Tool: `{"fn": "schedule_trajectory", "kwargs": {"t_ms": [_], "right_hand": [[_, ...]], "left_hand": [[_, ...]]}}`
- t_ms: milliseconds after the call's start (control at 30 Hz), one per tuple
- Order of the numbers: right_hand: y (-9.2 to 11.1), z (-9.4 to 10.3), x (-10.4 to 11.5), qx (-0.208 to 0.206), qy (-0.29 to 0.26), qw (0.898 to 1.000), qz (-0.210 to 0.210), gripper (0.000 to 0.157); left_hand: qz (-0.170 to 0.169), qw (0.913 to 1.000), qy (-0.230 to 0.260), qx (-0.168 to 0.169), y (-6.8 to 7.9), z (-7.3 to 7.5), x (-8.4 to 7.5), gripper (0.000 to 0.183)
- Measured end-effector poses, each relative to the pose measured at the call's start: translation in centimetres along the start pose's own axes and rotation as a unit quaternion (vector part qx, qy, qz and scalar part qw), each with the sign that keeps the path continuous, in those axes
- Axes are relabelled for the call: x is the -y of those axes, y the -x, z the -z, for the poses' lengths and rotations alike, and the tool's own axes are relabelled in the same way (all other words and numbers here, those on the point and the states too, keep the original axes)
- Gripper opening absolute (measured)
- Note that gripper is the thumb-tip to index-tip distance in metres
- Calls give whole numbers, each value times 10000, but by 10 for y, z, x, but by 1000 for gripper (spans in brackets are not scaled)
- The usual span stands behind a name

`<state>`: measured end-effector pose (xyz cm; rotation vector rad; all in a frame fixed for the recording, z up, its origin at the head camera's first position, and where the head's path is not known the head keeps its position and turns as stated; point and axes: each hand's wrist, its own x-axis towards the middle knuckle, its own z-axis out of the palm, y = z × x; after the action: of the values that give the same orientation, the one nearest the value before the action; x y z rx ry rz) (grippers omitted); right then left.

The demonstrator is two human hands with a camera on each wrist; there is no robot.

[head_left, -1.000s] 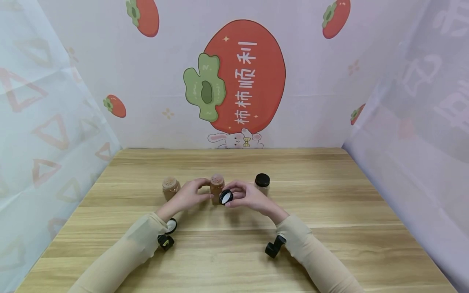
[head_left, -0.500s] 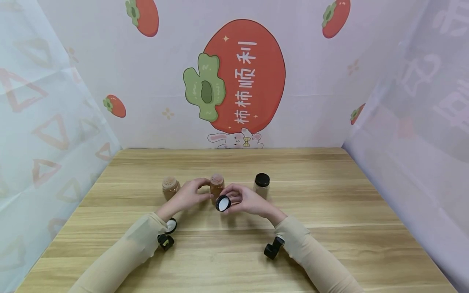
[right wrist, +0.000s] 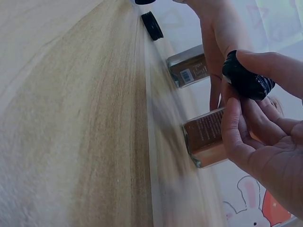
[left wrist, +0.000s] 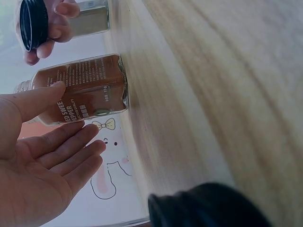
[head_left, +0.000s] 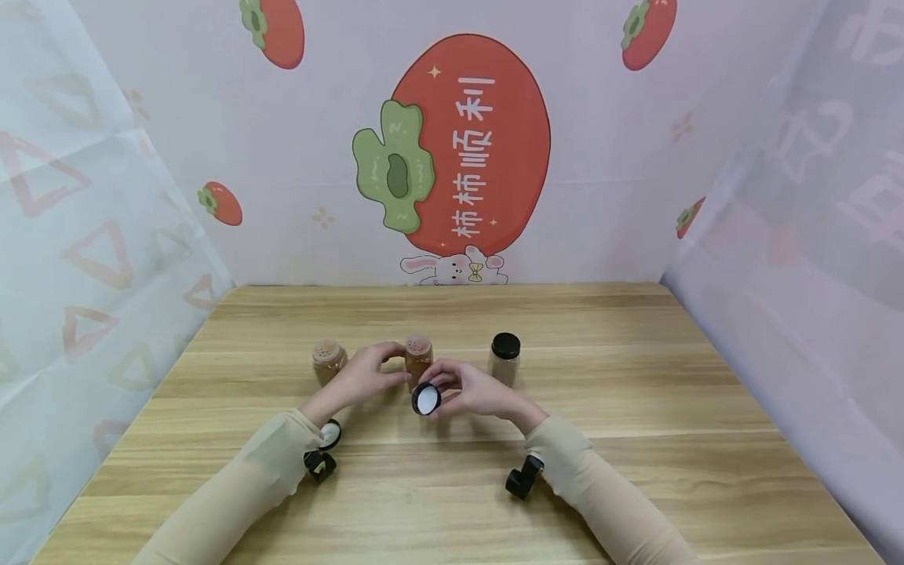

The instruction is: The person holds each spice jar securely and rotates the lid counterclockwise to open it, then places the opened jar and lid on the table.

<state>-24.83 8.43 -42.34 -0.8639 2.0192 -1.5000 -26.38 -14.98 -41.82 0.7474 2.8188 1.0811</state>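
Observation:
A spice jar [head_left: 419,362] of reddish-brown powder stands upright mid-table, its pierced sifter top uncovered. The left wrist view shows part of its label, with the word "PEPPER". My left hand [head_left: 359,378] holds this jar, thumb [left wrist: 45,98] on one side and nearly straight fingers [left wrist: 71,146] on the other. Just in front of the jar, my right hand [head_left: 475,390] pinches a black screw lid [head_left: 427,399] between thumb and fingers. The lid is tilted, its white inside facing the head camera, and is clear of the jar's mouth.
Left of the left hand stands a second uncovered spice jar [head_left: 329,359]. Another black lid [head_left: 329,434] lies with its white inside up by the left wrist. A jar with its black lid on [head_left: 504,357] stands behind the right hand. Patterned cloth surrounds the wooden table [head_left: 636,431].
My right hand has brought the lid slightly left and toward me, lower in front of the jar, turning its white inside more to the head camera. The left hand and jars have stayed put.

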Motion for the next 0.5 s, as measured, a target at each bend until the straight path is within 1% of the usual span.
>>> {"fn": "schedule_trajectory", "kwargs": {"t_ms": [267,500], "right_hand": [[-3,-1,-6,220,463,9986,108,46],[-6,-5,-8,161,587,9981,-7,48]], "left_hand": [[-20,10000,17,-1,0,0,0,45],[-8,10000,44,41,0,0,0,45]]}}
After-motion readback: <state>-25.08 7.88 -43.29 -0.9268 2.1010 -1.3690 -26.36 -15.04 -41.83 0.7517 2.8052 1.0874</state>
